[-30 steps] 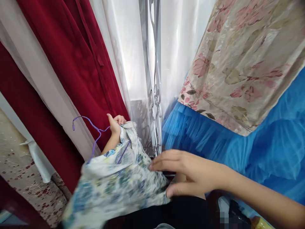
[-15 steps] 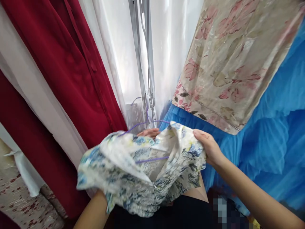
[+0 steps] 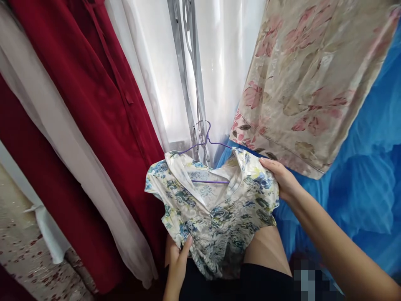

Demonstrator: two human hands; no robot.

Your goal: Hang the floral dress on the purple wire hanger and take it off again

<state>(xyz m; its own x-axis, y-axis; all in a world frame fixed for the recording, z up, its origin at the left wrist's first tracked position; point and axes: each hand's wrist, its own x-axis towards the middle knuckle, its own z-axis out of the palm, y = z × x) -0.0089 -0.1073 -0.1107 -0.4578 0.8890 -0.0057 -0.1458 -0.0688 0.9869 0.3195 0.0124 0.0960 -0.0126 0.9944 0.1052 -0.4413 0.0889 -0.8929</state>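
A small white blouse with blue and green flowers (image 3: pixel 216 205) sits on a purple wire hanger (image 3: pixel 207 142), collar up, hook pointing to the window grille. My left hand (image 3: pixel 178 263) grips the blouse's lower hem from below, thumb on the cloth. My right hand (image 3: pixel 280 177) holds the blouse's right shoulder, fingers curled round the fabric.
Dark red curtains (image 3: pixel 94 108) and a white sheer (image 3: pixel 147 71) hang at the left. A metal window grille (image 3: pixel 191 83) stands behind the blouse. A beige floral cloth (image 3: pixel 313 75) hangs at the right over blue netting (image 3: pixel 360 175). My bare knee (image 3: pixel 266 251) shows below.
The blouse went from a crumpled bundle to spread flat on the hanger. My left hand moved from the hanger down to the hem. My right hand shifted to the right shoulder.
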